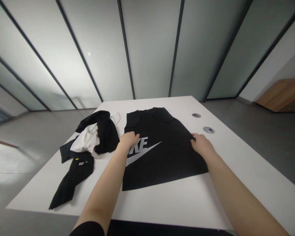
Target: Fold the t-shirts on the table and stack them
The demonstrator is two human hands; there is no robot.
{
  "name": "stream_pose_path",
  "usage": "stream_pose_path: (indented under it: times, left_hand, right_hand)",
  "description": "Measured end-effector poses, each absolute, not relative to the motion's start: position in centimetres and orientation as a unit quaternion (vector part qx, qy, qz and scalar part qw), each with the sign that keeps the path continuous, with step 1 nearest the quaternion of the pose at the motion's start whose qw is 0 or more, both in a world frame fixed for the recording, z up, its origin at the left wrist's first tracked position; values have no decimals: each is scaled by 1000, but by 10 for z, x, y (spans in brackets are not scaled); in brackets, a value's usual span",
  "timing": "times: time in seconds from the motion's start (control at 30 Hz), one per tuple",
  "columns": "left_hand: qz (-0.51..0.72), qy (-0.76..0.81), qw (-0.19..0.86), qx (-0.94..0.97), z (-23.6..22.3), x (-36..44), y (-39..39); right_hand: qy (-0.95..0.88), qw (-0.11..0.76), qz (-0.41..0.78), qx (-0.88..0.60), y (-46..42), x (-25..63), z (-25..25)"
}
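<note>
A black T-shirt [167,157] with a large white Nike logo lies spread flat on the white table, its neckline away from me and its hem toward me. The sleeves look folded inward over the upper part. My left hand [129,139] is closed on the shirt's left side edge, covering the start of the lettering. Across from it, my right hand [203,144] pinches the right side edge about halfway down. The undersides of both grips are hidden.
Left of the shirt is a heap of black and white clothes [108,131], with a black garment [73,180] trailing toward the near edge. Two round cable holes, a far one [196,115] and a nearer one [208,130], sit at the right of the table [236,170]. Frosted glass panels stand behind.
</note>
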State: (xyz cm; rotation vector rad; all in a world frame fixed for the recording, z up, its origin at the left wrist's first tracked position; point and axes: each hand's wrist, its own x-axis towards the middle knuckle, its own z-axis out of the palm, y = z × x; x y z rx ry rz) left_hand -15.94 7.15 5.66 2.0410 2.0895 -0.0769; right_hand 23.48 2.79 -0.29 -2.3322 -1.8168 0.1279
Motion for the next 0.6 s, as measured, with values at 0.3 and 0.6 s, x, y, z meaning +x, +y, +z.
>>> stream_pose_path:
  times: [0.3,0.6]
  left_hand:
    - [84,668,25,739,14,-124,58]
    - [15,639,41,768,-1,-126,57]
  right_hand:
    - [-571,89,98,-811,24,235,6]
    - [-576,76,111,-807,23,236,13]
